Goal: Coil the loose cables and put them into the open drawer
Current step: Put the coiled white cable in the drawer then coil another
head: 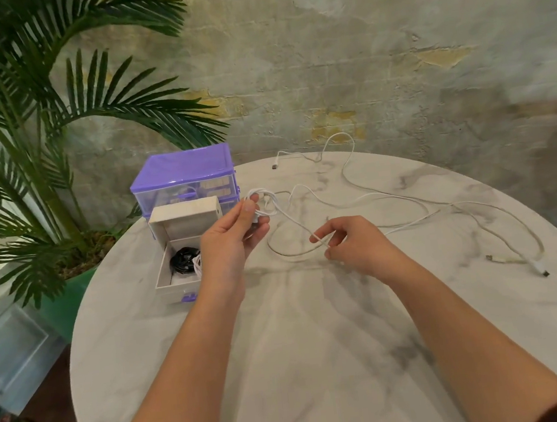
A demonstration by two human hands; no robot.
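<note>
Head view shows a thin white cable [365,198] sprawled in loose loops over the round marble table [320,361], its far end lying near the table's far edge and two plug ends resting at the right. One end of it is gathered into small coils in the left hand [235,241], which is raised just above the tabletop with thumb and fingers closed around the bundle. The right hand [349,243], near the middle of the table, pinches a run of the same cable between thumb and forefinger, the other fingers curled. Both forearms reach in from the near edge. At the left stands a purple drawer unit [186,177] with its lower drawer [177,273] pulled out toward the near side; a coiled black cable [182,260] and a bit of white cable lie inside.
</note>
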